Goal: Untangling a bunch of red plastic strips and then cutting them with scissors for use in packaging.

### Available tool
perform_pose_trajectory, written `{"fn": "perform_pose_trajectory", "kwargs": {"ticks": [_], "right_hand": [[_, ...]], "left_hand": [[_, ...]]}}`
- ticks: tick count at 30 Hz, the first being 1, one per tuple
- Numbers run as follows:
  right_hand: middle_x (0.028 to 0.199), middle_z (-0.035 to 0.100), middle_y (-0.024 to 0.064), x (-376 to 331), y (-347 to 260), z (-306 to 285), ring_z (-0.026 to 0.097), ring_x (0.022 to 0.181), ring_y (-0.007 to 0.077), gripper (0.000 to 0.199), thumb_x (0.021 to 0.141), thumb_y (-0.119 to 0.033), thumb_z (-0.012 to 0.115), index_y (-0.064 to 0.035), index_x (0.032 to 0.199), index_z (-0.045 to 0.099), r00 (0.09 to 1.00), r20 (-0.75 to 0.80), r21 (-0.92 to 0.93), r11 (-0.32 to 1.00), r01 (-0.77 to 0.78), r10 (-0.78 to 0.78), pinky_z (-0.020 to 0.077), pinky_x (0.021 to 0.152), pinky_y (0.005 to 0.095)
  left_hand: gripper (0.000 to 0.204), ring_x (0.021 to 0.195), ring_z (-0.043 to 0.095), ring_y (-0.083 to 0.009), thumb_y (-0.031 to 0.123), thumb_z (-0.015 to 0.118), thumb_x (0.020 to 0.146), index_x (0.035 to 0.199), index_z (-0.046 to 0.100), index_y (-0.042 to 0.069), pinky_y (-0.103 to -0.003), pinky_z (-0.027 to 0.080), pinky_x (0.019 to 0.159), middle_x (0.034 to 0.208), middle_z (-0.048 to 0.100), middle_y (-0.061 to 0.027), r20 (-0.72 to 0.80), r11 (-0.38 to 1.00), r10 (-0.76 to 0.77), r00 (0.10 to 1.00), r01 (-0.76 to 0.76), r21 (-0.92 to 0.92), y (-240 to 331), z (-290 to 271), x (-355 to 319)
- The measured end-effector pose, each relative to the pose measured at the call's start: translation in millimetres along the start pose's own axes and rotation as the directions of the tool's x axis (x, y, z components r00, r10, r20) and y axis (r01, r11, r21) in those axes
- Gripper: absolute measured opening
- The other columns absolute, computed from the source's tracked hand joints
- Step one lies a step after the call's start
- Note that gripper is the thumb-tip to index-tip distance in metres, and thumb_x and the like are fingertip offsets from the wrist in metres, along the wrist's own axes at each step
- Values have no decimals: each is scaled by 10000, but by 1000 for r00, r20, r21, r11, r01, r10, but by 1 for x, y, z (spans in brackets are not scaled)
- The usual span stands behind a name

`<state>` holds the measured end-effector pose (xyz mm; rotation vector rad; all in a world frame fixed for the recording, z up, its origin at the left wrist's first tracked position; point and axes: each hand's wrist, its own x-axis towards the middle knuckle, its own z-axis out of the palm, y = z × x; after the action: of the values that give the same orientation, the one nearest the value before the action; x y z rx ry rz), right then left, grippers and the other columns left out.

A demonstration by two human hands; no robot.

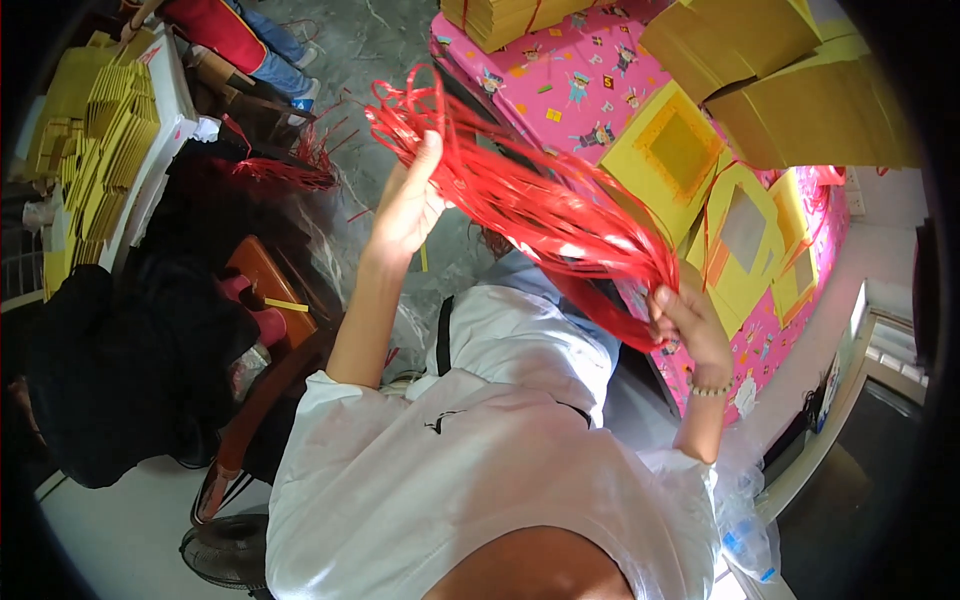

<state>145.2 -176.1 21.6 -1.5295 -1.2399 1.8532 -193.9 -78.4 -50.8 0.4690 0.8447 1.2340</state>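
Note:
A thick bundle of shiny red plastic ribbon strips (540,215) stretches across in front of me, held up between both hands. My left hand (410,200) is closed around its upper left part, thumb up, with looped ends sticking out beyond the fingers. At the lower right end, my right hand (690,320) grips the gathered strips; a beaded bracelet circles that wrist. Some strands hang loose below the right end of the bundle. The fingers of my left hand are partly hidden behind the strips.
On the right, a pink patterned table (560,90) carries yellow cardboard pieces with cut-outs (742,232) and large folded sheets (810,110). Stacked yellow card (110,150) covers a white table at left. An orange chair (265,270), a fan (228,552) and another person's legs (275,60) are also around.

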Motion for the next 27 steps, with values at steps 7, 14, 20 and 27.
{"fn": "perform_pose_trajectory", "kwargs": {"ticks": [7,14,20,27], "right_hand": [[622,416,-31,-43,42,-20,403,544,68,389,915,-415,549,-79,725,503,980,136,93,983,-161,148,372,511,218],[630,460,-16,-69,56,-37,438,548,79,404,899,-431,564,-72,721,510,963,250,132,982,-134,98,343,490,211],[636,484,-12,-77,62,-41,453,550,78,385,913,-396,552,-63,723,521,969,233,108,988,-110,82,350,487,218],[609,416,-41,-60,41,-30,388,541,58,380,928,-384,540,-70,716,508,973,204,-99,992,-85,104,319,479,217]], "left_hand": [[248,665,504,-70,260,620,895,1063,563,87,-226,387,543,850,584,31,253,995,0,967,-24,92,3,25,-17],[237,762,579,-104,133,646,865,1080,587,52,-255,470,665,931,626,-17,291,975,44,956,-105,197,-13,31,-19],[177,830,551,-168,2,573,859,1032,593,32,-298,448,785,959,610,-58,326,990,-122,938,93,105,-19,14,-1],[211,749,558,-129,-45,543,822,1012,537,46,-271,481,661,905,580,-39,170,983,137,976,-154,94,-28,-24,15]]}}
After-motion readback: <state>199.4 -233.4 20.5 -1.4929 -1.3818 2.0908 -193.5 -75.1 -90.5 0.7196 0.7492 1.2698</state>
